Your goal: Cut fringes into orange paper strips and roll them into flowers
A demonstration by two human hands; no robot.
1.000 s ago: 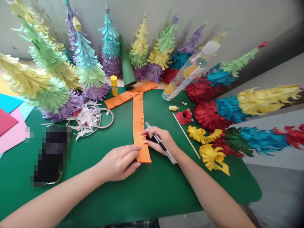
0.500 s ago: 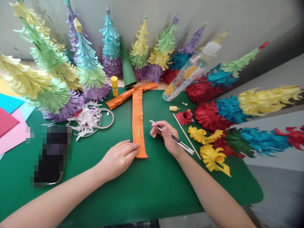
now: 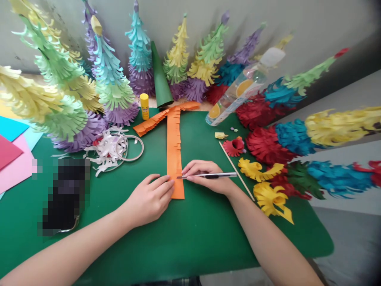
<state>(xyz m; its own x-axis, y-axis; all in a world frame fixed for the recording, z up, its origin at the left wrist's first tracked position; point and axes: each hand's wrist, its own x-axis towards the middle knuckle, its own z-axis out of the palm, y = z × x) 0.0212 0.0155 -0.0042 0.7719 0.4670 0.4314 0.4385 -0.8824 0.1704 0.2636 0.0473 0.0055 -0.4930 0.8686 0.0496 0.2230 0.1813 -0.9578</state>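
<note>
An orange paper strip [image 3: 173, 153] lies lengthwise in front of me, with short cuts along its right edge. My left hand [image 3: 152, 198] lies on the strip's near left side, fingers stretched out and fingertips on the paper. A slim utility knife [image 3: 218, 175] is gripped in my right hand [image 3: 208, 176], its blade over the strip's right edge near the bottom. Behind, a second fringed orange strip [image 3: 153, 121] lies across the far end of the first. A yellow glue stick [image 3: 144, 107] and a dark green paper cone [image 3: 162, 81] stand beyond it.
Several fringed paper trees [image 3: 111, 75] line the back and right. White paper scraps [image 3: 108, 149], a tape roll [image 3: 141, 149] and a phone [image 3: 65, 194] lie left. On the right are a bottle [image 3: 241, 89], a thin stick [image 3: 236, 171] and yellow paper curls [image 3: 268, 196].
My right hand has moved left and down, bringing the knife blade onto the orange strip; the knife now lies nearly level. My left hand has stayed almost in place.
</note>
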